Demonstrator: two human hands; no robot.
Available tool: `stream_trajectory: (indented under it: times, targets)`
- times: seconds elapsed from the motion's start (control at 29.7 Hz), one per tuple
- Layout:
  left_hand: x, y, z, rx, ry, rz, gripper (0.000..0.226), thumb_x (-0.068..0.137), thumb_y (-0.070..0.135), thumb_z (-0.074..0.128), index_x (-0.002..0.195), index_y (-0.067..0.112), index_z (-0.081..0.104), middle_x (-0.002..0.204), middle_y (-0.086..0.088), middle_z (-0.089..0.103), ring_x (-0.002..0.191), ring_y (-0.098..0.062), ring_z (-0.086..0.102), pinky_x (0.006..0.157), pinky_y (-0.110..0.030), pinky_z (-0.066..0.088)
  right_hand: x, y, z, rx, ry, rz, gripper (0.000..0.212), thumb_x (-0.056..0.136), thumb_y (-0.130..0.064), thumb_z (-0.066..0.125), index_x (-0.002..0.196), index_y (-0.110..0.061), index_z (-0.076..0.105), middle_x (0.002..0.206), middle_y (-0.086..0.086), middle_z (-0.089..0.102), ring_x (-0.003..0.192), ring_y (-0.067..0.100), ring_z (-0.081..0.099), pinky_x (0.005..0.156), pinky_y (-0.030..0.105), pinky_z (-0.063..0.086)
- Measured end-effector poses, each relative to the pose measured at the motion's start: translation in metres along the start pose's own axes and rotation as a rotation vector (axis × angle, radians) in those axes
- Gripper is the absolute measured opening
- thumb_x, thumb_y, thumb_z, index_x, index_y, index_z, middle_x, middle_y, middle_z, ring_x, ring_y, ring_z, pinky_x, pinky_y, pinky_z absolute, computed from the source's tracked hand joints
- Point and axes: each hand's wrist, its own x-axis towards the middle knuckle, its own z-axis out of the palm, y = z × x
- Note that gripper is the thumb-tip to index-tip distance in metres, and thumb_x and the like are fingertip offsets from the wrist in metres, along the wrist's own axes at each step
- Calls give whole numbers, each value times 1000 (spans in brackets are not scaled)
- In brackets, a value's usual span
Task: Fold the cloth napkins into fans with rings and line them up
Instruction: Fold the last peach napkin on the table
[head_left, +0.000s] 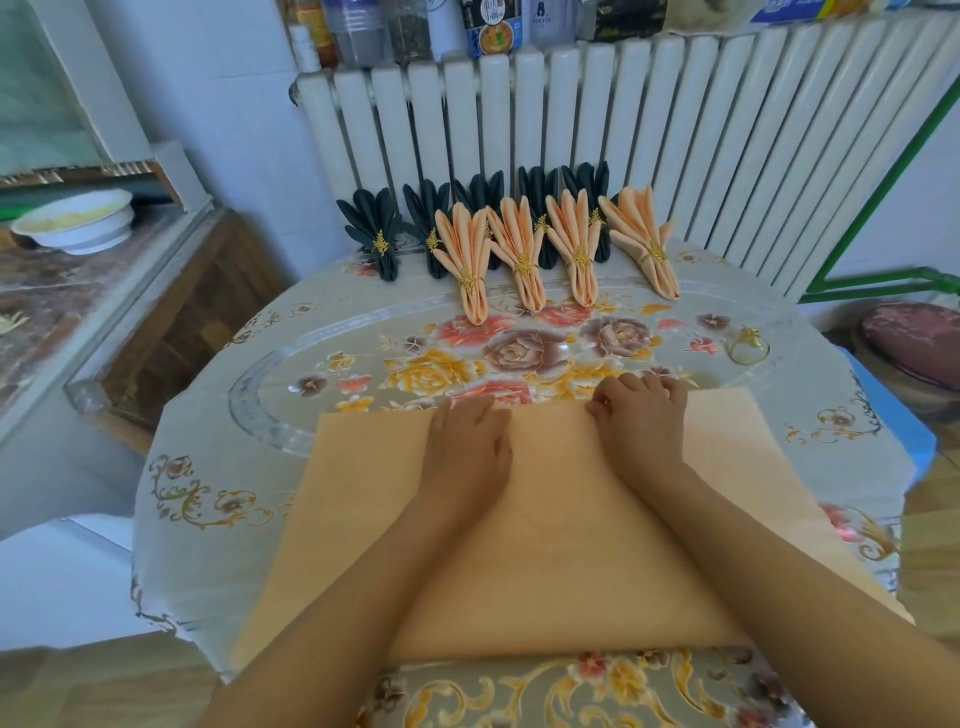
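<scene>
A peach cloth napkin (545, 545) lies spread flat on the floral table (218, 499) in front of me. My left hand (465, 452) rests on its far edge with fingers curled over the hem. My right hand (641, 415) pinches the same far edge a little to the right. At the back of the table stand several peach fan napkins (519, 244) with gold rings, in a row in front of several dark fan napkins (376, 228). A loose gold ring (748, 349) lies on the table at the right.
A white radiator (623, 130) runs behind the table, with bottles and packets on its shelf. A wooden counter with a white bowl (78, 221) stands at the left. A round stool (911, 348) and a green metal frame (883, 197) are at the right.
</scene>
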Motion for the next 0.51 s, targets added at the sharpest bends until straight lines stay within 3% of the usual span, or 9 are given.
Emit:
stream_trajectory:
  times: [0.07,0.17,0.37,0.51]
  targets:
    - [-5,10,4,45,-199,-33,53,99,37,28,148,20,31,158,-5,21,147,-18,13,117,-38,-4,-1,1,1,-10,17,-6,9,81,-17,70,73,-14,65,75,1,65,82,29,57,88,36,21]
    - [-8,13,9,126,-336,-80,62,100,49,24,153,27,3,161,-1,-4,148,-17,-9,119,-42,-9,-2,0,2,-38,34,-15,11,78,-15,72,71,-13,64,71,2,64,76,30,57,86,36,22]
    - [-10,15,8,168,-363,-89,63,99,53,20,153,29,-2,161,0,-6,147,-16,-11,118,-43,-8,3,-3,0,-71,-64,5,12,90,-20,57,86,-13,66,89,2,65,96,29,55,98,35,14]
    - [-9,19,1,148,-376,-99,62,100,50,22,154,26,4,161,-2,-4,148,-18,-9,118,-43,-9,7,-3,-2,-65,-45,3,12,87,-17,58,82,-11,67,84,4,66,90,30,55,95,36,17]
